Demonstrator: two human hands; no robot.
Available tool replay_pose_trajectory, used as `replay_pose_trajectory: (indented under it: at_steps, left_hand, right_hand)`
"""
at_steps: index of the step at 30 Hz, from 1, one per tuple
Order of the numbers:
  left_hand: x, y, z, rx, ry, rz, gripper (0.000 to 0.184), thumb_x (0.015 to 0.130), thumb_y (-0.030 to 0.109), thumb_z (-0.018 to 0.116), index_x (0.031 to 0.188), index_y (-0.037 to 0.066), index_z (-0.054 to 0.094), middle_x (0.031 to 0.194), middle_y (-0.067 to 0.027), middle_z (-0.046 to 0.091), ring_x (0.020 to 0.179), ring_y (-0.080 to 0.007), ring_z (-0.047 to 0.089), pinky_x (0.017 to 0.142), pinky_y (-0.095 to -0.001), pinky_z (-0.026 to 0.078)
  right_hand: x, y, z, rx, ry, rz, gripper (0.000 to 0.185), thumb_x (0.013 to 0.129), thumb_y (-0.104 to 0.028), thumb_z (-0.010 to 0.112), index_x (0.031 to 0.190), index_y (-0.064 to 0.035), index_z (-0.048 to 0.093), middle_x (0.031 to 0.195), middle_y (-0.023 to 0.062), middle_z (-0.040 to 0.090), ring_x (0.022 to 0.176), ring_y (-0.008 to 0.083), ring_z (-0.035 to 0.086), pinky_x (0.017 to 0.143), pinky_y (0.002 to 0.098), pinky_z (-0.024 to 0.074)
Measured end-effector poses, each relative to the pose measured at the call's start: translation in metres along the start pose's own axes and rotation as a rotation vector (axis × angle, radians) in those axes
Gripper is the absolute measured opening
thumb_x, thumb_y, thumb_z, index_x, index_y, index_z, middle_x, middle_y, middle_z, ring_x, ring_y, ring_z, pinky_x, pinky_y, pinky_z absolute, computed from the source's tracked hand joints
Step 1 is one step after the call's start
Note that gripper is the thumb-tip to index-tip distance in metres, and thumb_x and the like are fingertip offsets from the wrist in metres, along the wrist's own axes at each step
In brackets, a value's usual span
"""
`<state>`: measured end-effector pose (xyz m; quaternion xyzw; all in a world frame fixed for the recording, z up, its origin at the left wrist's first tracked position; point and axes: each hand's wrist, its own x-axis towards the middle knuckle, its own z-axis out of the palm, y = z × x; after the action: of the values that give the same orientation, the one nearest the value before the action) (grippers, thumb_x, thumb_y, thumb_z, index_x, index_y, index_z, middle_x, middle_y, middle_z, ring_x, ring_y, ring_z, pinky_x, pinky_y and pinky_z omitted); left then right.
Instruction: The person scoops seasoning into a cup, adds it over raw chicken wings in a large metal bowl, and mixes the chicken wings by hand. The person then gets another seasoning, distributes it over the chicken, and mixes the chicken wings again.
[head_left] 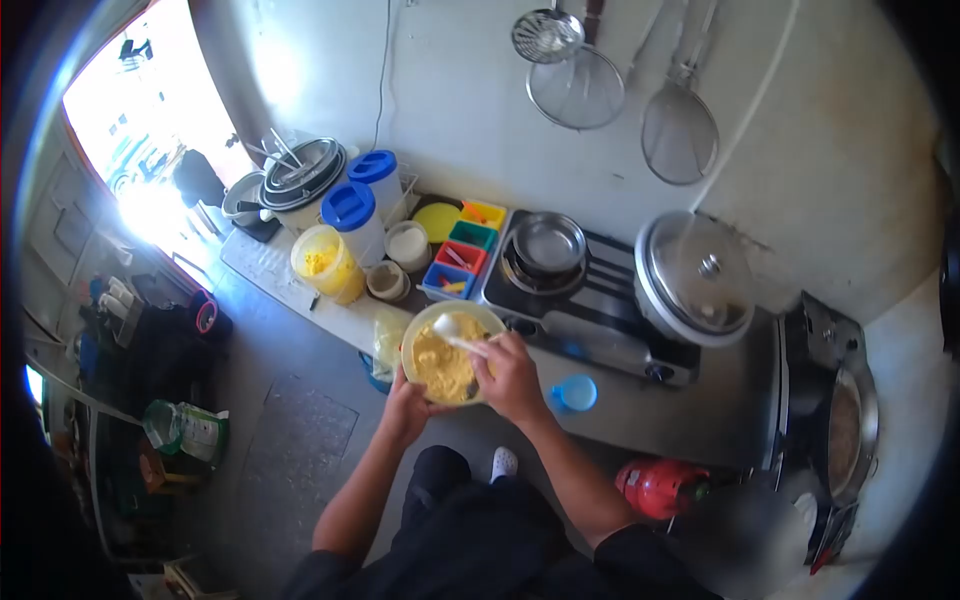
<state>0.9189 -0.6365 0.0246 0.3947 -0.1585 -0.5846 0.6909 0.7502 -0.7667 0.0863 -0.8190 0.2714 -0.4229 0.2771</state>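
Observation:
In front of my body, a bowl (pixel 408 352) of yellow, crumbly powder or batter (pixel 436 372) is held up near the counter's front edge. My left hand (pixel 408 405) grips its lower left rim. A white spoon (pixel 447 327) lies over the mixture, its head toward the far side of the bowl. The fingers of my right hand (pixel 507 375) are closed around the spoon's handle at the right rim. A dark bit shows in the mixture by my right fingers; I cannot tell what it is.
Behind the bowl stand a yellow-filled tub (pixel 325 262), blue-lidded containers (pixel 350 207) and colored bins (pixel 460 257). A gas stove (pixel 610 340) carries a steel pan (pixel 549 243) and a lidded pot (pixel 697 275). A blue cup (pixel 574 393) sits at the counter edge; a red gas cylinder (pixel 660 487) is below.

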Motion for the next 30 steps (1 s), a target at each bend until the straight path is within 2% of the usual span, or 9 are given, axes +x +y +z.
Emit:
replay_pose_trajectory:
  at_steps: [3,5,8,13,17,20,23,27,30]
  left_hand:
    - [0.105,0.045,-0.025,-0.001,-0.001,0.077,0.065,0.093,0.019,0.053,0.152,0.017,0.026,0.154,-0.0163,0.040,0.131,-0.0399,0.054,0.096,-0.0607,0.055]
    - [0.184,0.079,-0.043,-0.044,-0.056,0.080,0.067,0.090,0.006,0.046,0.150,0.018,0.019,0.149,-0.0213,0.037,0.130,-0.0451,0.051,0.094,-0.0646,0.054]
    - [0.292,0.113,-0.058,-0.044,-0.024,0.080,0.074,0.089,0.000,0.045,0.154,0.020,0.014,0.148,-0.0226,0.038,0.128,-0.0456,0.053,0.093,-0.0633,0.055]
    - [0.420,0.112,-0.088,-0.123,0.057,0.015,0.079,0.090,-0.003,0.045,0.156,0.025,0.012,0.149,-0.0236,0.036,0.126,-0.0466,0.053,0.094,-0.0632,0.054]
    - [0.472,0.105,-0.108,-0.154,0.083,-0.043,0.082,0.090,-0.004,0.045,0.158,0.028,0.011,0.148,-0.0230,0.038,0.125,-0.0460,0.054,0.095,-0.0639,0.053]
    - [0.489,0.108,-0.117,-0.203,0.114,-0.081,0.076,0.089,-0.004,0.045,0.154,0.024,0.018,0.148,-0.0201,0.039,0.127,-0.0434,0.054,0.096,-0.0633,0.052]
    - [0.497,0.111,-0.123,-0.230,0.130,-0.090,0.077,0.088,-0.003,0.046,0.155,0.023,0.017,0.148,-0.0184,0.040,0.127,-0.0423,0.054,0.097,-0.0628,0.052]
    - [0.515,0.103,-0.127,-0.234,0.139,-0.083,0.084,0.089,-0.003,0.046,0.158,0.026,0.009,0.146,-0.0201,0.043,0.124,-0.0393,0.057,0.097,-0.0603,0.052]
    - [0.523,0.101,-0.128,-0.242,0.156,-0.073,0.085,0.090,-0.003,0.045,0.159,0.027,0.006,0.145,-0.0207,0.045,0.123,-0.0373,0.059,0.096,-0.0580,0.052]
  right_hand:
    - [0.068,0.018,0.010,0.057,0.144,0.037,0.018,0.088,-0.004,0.068,0.106,-0.0021,0.071,0.086,0.0128,0.059,0.077,0.0279,0.061,0.068,0.0379,0.0500]
    - [0.091,0.037,0.016,0.135,0.223,0.209,0.016,0.093,-0.007,0.069,0.107,-0.0009,0.072,0.085,0.0090,0.060,0.069,0.0183,0.059,0.062,0.0309,0.0468]
    - [0.141,0.078,0.044,0.286,0.331,0.354,0.017,0.097,-0.010,0.067,0.109,0.0009,0.071,0.088,0.0045,0.065,0.076,0.0080,0.060,0.064,0.0227,0.0454]
    - [0.253,0.175,0.131,0.196,0.251,0.487,0.028,0.098,-0.022,0.066,0.110,0.0027,0.071,0.090,0.0094,0.073,0.079,0.0122,0.065,0.072,0.0298,0.0516]
    - [0.324,0.264,0.228,0.213,0.081,0.594,0.028,0.093,-0.023,0.067,0.106,0.0008,0.073,0.095,0.0178,0.074,0.090,0.0295,0.072,0.078,0.0385,0.0553]
    - [0.362,0.287,0.256,-0.433,0.036,0.379,0.024,0.090,-0.024,0.068,0.097,-0.0026,0.075,0.100,0.0195,0.069,0.100,0.0357,0.067,0.084,0.0458,0.0555]
    - [0.380,0.286,0.250,-0.562,-0.192,0.692,0.023,0.086,-0.025,0.069,0.097,-0.0058,0.075,0.106,0.0220,0.065,0.108,0.0385,0.062,0.088,0.0501,0.0546]
    - [0.390,0.319,0.270,-0.725,-0.512,0.757,0.032,0.085,-0.025,0.069,0.108,-0.0028,0.073,0.121,0.0176,0.061,0.120,0.0344,0.057,0.092,0.0485,0.0546]
    - [0.404,0.281,0.276,-0.781,-0.454,0.848,0.033,0.084,-0.024,0.070,0.109,-0.0015,0.073,0.125,0.0145,0.059,0.123,0.0340,0.055,0.093,0.0482,0.0544]
